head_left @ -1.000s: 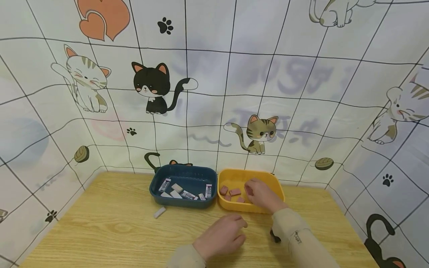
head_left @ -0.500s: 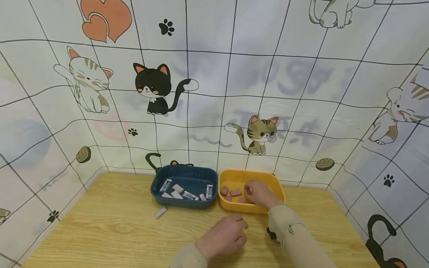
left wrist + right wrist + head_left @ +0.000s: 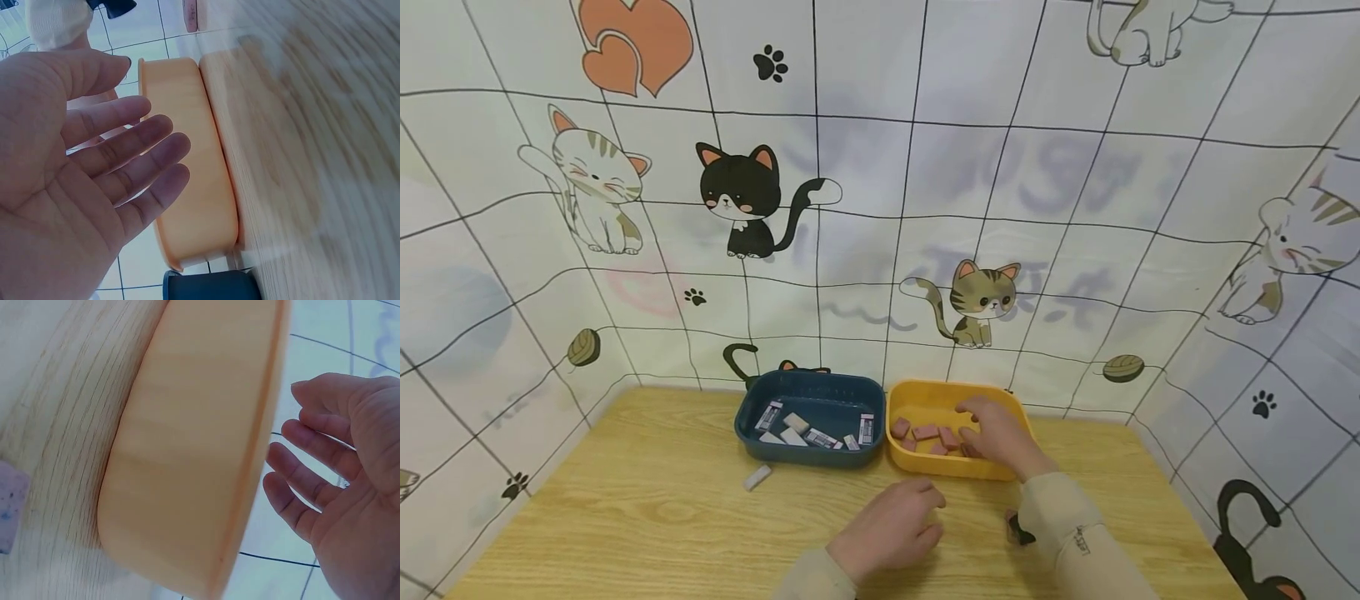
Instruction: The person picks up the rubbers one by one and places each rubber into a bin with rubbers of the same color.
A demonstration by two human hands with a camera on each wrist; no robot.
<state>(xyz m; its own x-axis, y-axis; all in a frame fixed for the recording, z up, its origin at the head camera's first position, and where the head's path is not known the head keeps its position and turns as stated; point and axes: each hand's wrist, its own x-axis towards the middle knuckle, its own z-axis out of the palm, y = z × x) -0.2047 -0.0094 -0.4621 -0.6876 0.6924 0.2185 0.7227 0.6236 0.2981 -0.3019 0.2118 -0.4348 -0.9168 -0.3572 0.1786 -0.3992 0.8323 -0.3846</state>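
My right hand (image 3: 997, 432) is over the yellow bin (image 3: 1026, 425), its fingers loosely spread with nothing between them. Under and beside it lie several pink erasers (image 3: 927, 432). The right wrist view shows that hand (image 3: 350, 462) above the bin's rim, thumb and fingers apart. My left hand (image 3: 891, 525) hovers over the table in front of the bins. Its fingers (image 3: 140, 156) are relaxed and the palm is bare in the left wrist view.
A blue bin (image 3: 808, 454) with several white erasers (image 3: 795, 436) adjoins the yellow one. One white eraser (image 3: 757, 477) lies on the table (image 3: 647, 508) before it. A pink block (image 3: 11, 506) rests near my right wrist. A cat-printed wall (image 3: 857, 250) stands behind.
My right hand has let go of a pink eraser, which now lies in the yellow bin. The fingers have spread and shifted slightly right. The left hand has barely moved.
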